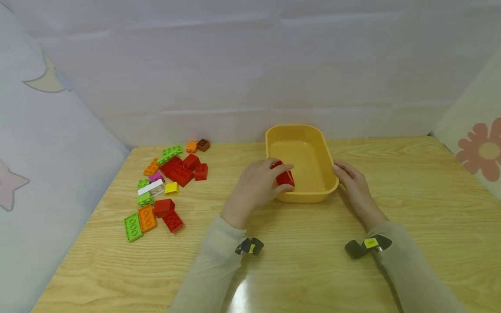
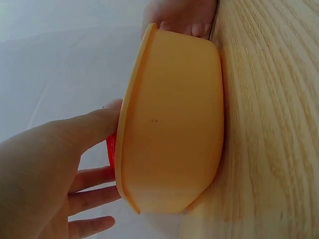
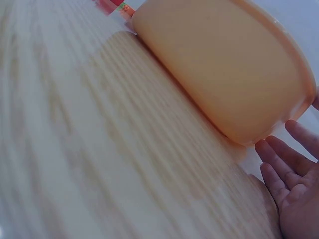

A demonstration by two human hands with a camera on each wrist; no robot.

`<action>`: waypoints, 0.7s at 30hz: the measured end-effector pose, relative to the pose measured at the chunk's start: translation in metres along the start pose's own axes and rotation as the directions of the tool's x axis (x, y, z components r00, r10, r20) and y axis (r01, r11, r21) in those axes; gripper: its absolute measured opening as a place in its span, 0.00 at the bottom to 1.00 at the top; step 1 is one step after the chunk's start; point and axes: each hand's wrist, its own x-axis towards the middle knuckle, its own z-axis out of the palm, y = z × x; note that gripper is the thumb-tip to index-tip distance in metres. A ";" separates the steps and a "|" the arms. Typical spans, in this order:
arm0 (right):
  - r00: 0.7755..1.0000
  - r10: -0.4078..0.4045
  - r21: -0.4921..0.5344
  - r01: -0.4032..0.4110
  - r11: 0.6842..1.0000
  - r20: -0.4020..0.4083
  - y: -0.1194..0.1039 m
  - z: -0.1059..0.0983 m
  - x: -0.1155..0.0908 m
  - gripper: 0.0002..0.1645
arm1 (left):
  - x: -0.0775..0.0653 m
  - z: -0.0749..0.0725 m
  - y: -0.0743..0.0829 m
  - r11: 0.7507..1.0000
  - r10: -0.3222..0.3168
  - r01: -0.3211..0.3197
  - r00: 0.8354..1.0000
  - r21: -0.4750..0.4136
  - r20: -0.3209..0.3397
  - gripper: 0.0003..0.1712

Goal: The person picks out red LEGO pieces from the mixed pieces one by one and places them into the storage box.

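A red building brick [image 1: 285, 178] is held tilted at the near-left rim of an upright yellow plastic tub [image 1: 313, 197] on the worktop [image 1: 293, 261].

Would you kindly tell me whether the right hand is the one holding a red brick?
No, the left hand holds the red brick, while the right hand is at the rim of the yellow tray.

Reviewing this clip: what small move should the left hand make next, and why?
Probably lower the red toy brick slightly and let go. The left hand holds it at the left side of the yellow tub; the left wrist view shows part of it above the rim, and the right hand is at the tub's opposite side.
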 end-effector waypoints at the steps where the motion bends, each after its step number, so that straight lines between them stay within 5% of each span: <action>1: 1.000 0.000 -0.005 0.000 1.000 0.001 0.000 0.000 0.000 0.33 | 0.000 0.001 0.000 1.000 -0.001 0.001 1.000 0.003 0.002 0.31; 21: 1.000 -0.008 -0.114 0.006 0.993 -0.015 0.001 -0.002 0.001 0.35 | -0.001 0.000 0.000 1.000 -0.028 0.028 0.999 -0.005 0.040 0.28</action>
